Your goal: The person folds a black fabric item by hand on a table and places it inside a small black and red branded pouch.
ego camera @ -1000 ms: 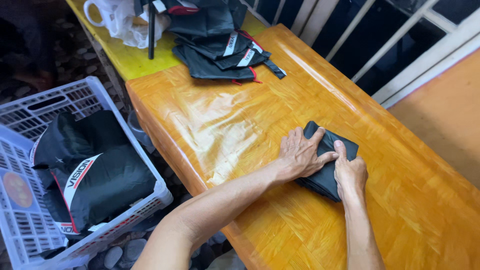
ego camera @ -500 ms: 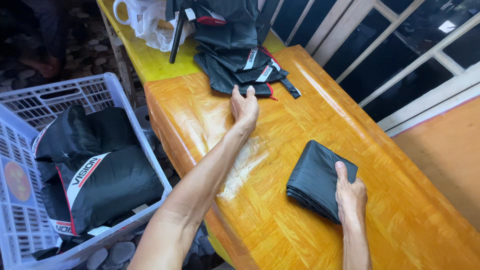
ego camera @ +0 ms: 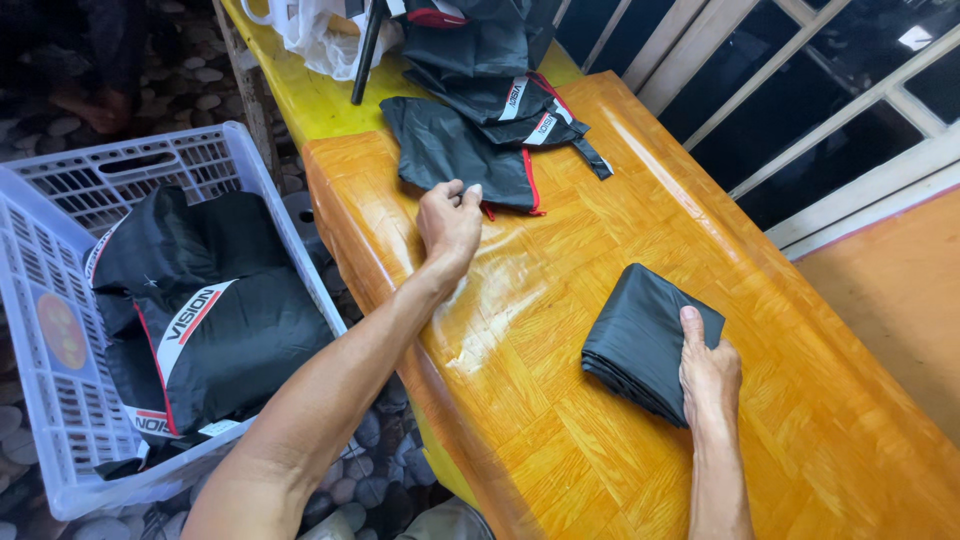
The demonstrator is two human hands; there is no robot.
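My left hand (ego camera: 450, 222) reaches across the glossy orange wooden table (ego camera: 610, 440) and pinches the near edge of a flat dark grey garment with red trim (ego camera: 455, 155). That garment lies spread below a pile of similar dark garments (ego camera: 490, 60) at the far end. My right hand (ego camera: 708, 372) rests on the near right edge of a folded black garment (ego camera: 640, 335) lying on the table.
A white plastic crate (ego camera: 60, 400) holding folded black garments with white and red stripes stands on the pebble floor to the left. A white plastic bag (ego camera: 320, 40) and a dark pole (ego camera: 365, 55) sit on a yellow bench at the far end. White railings run along the right.
My left hand left the folded garment, reached to the pile and has drawn one grey garment toward me. My right hand has stayed on the folded garment.
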